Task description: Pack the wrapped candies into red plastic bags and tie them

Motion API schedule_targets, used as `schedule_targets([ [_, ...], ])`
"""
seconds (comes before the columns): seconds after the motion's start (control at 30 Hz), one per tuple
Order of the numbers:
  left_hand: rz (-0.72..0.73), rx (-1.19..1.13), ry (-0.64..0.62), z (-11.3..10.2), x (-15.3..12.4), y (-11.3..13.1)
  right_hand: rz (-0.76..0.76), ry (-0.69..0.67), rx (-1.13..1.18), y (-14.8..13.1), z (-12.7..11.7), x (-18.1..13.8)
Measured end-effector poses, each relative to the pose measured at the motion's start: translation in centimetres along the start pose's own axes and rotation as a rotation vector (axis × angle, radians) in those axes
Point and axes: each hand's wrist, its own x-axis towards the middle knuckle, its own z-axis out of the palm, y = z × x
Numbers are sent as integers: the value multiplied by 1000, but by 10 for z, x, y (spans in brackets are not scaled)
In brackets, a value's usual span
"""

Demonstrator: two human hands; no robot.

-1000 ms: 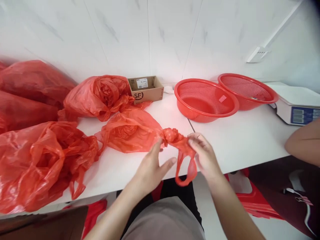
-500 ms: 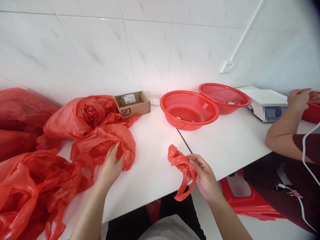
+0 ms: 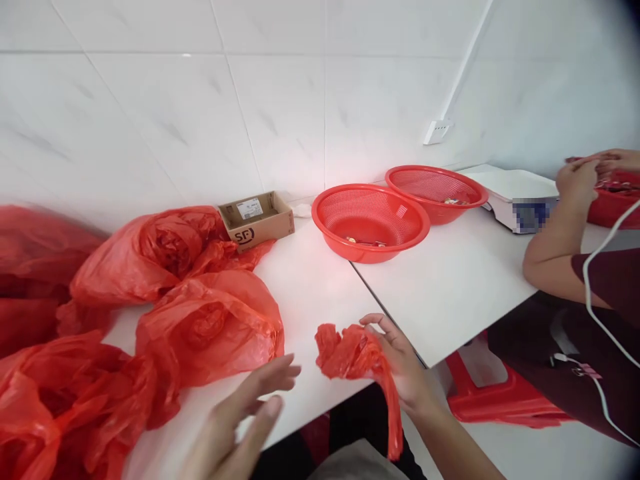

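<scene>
Crumpled in my right hand is a small red plastic bag, its strip of handle hanging down past the table edge. My left hand is in the air with fingers and thumb apart, holding nothing. Just beyond it on the white table lies a larger red plastic bag, puffed up and gathered in its middle. More red plastic bags are heaped at the left. What is inside them is hard to make out.
An open cardboard box stands against the wall. Two red mesh baskets hold small items. Farther right is a white scale. A co-worker's arm rests at the table's right, above a red stool.
My left hand has let go of the larger red bag and drawn back toward me, opening. The small bag in my right hand has moved slightly left and lower.
</scene>
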Motion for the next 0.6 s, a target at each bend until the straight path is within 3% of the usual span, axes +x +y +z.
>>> schedule_targets([
  [0.1,42,-205,-109,46,25,6,15,-130,24,8,11,-4],
  [0.2,12,-369,-267,70,43,3,10,-192,6,12,14,-4],
  [0.27,-21,-404,-195,70,50,-4,-5,-185,-30,11,10,-1],
  [0.4,-77,-441,83,63,60,-24,-77,-70,-63,6,-7,14],
  [0.6,-121,-451,112,69,63,-42,-41,11,56,-1,-21,28],
])
